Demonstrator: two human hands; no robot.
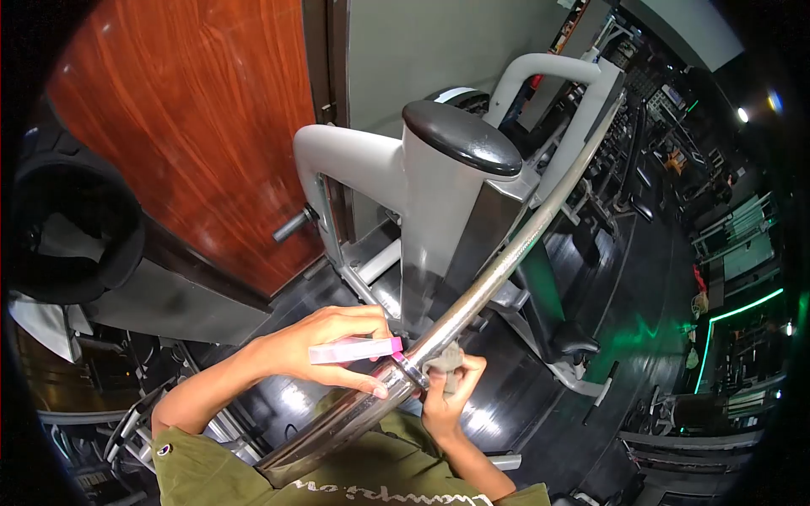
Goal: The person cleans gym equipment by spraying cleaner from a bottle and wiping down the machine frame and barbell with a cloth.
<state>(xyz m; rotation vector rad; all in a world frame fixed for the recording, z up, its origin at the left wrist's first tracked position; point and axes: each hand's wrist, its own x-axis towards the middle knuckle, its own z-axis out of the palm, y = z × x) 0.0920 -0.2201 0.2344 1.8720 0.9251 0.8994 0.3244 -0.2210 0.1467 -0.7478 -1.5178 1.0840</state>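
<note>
A long metal barbell [506, 255] runs diagonally from near my body up to the far right. Its thicker sleeve [350, 419] is nearest me, with a collar ring [411, 371] where the thinner shaft begins. My left hand [316, 344] holds a translucent white object with a pink end [354, 349], whose exact kind I cannot make out. The left thumb rests on the sleeve. In my right hand [445, 405] is a grey cloth [449, 368], pressed against the bar beside the collar. Part of the cloth is hidden behind the bar.
A grey weight machine frame [434, 198] with a black oval top [461, 137] stands just beyond the bar. A reddish wooden door [194, 135] is at the left. Gym benches [578, 337] and racks [742, 228] fill the right side over a dark floor.
</note>
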